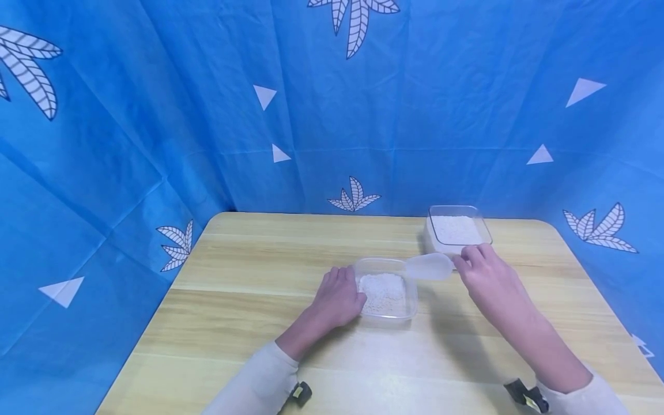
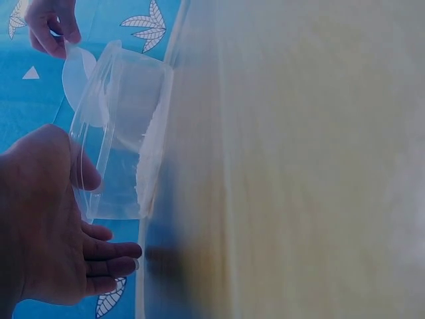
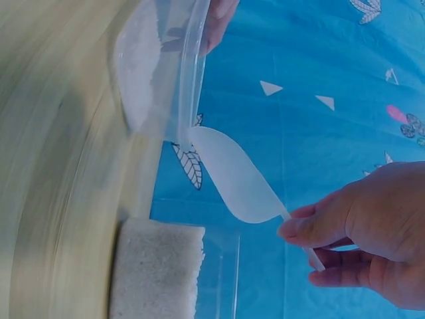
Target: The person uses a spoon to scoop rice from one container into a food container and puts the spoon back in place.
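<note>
A clear plastic container with a layer of white, rice-like grains stands near the middle of the table. My left hand holds it at its left side, the thumb at the near-left corner and the fingers along the outer wall. In my right hand is a translucent white scoop, pinched by its thin handle between thumb and fingers. The scoop's bowl is tilted, its tip right at the container's right rim. Behind the right hand sits a second clear container, filled higher with the same white grains.
The light wooden table has rounded back corners. A blue cloth with white leaf and triangle prints hangs behind it and down the left side. The fuller container stands close to the table's back edge.
</note>
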Tool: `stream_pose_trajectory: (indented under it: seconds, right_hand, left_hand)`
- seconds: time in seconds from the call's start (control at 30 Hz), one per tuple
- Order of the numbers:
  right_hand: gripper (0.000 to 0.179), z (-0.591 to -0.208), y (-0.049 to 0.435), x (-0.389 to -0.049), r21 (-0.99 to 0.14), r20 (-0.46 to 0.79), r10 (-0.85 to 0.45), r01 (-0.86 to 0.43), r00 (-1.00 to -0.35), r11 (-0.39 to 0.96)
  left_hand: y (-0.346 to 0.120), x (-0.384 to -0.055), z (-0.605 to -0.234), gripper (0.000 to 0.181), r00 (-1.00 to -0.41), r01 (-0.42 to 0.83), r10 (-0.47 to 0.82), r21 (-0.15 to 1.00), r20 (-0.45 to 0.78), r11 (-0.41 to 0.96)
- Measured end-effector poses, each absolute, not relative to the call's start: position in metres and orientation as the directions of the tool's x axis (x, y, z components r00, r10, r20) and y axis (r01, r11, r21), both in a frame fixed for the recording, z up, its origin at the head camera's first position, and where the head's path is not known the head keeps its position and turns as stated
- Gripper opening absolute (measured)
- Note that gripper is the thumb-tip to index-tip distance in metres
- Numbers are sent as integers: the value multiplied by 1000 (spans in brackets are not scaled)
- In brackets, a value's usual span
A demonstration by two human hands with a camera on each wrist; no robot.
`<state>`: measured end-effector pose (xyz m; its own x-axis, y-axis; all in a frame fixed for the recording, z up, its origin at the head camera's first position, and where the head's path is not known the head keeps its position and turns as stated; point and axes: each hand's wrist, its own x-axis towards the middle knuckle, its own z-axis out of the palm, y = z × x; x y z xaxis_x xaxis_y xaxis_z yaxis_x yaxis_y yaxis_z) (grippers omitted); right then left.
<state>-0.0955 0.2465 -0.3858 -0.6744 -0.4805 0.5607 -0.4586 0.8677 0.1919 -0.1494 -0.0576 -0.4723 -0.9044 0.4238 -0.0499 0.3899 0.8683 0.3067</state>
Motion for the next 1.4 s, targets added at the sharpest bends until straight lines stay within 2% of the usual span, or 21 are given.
stream_pose_trajectory:
  seconds: [0.3, 0.57, 0.8, 1.1, 1.4]
  right_hand:
    - [45, -377, 251, -94, 169, 533, -463, -447, -708, 879]
    - [50, -367, 264, -94, 93, 547, -385, -402, -744, 911]
    - [41, -362, 275, -95, 37, 597, -317, -369, -737, 929]
    - [39, -360, 290, -97, -13, 607, -216, -281, -765, 960]
    - [38, -366, 305, -108, 36, 620, -200, -226, -759, 973]
  left_hand:
    - [-57, -149, -473, 59, -906, 386, 420, 293, -60, 875]
    - [-57, -149, -471, 52, -906, 392, 421, 285, -50, 875]
    - [-58, -149, -473, 41, -903, 397, 428, 316, -34, 862]
    - [-56, -149, -470, 50, -904, 387, 424, 309, -59, 869]
    - [-57, -148, -472, 48, -907, 384, 419, 314, -49, 868]
